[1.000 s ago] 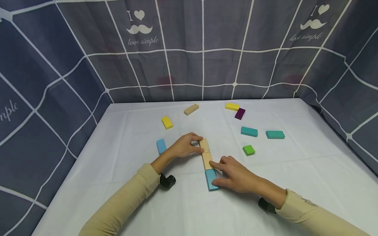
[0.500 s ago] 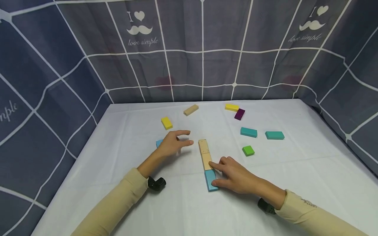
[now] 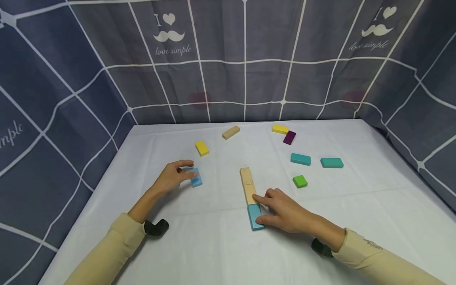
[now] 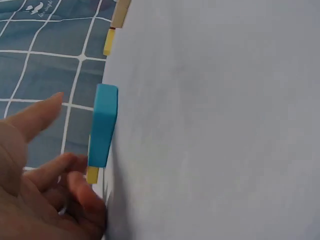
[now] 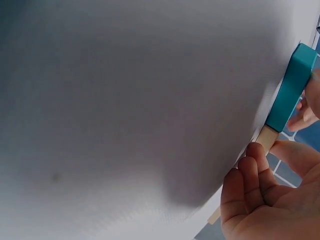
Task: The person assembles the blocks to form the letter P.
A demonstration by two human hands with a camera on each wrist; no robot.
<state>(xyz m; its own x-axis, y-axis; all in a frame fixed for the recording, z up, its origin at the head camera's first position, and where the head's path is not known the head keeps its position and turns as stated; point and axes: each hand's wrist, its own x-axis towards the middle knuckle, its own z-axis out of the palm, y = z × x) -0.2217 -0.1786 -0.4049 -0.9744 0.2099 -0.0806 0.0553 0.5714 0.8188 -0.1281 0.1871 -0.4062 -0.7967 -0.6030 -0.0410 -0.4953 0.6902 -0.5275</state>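
You are working in a small curtained-off space, with a white tablecloth (image 3: 213,245) beneath your hands (image 3: 283,210) and dark grid-patterned curtains (image 3: 267,87) beyond and beside them.

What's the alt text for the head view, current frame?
A person's right hand touches a row of two wooden blocks and a blue block on a white cloth, while the left hand is at a light blue block. Also there: two yellow blocks, a purple block, two teal blocks, a green block and another wooden block.

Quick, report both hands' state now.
Left hand: open, at the light blue block, not gripping it.
Right hand: open, index finger touching a wooden block, thumb touching the adjoining blue block.
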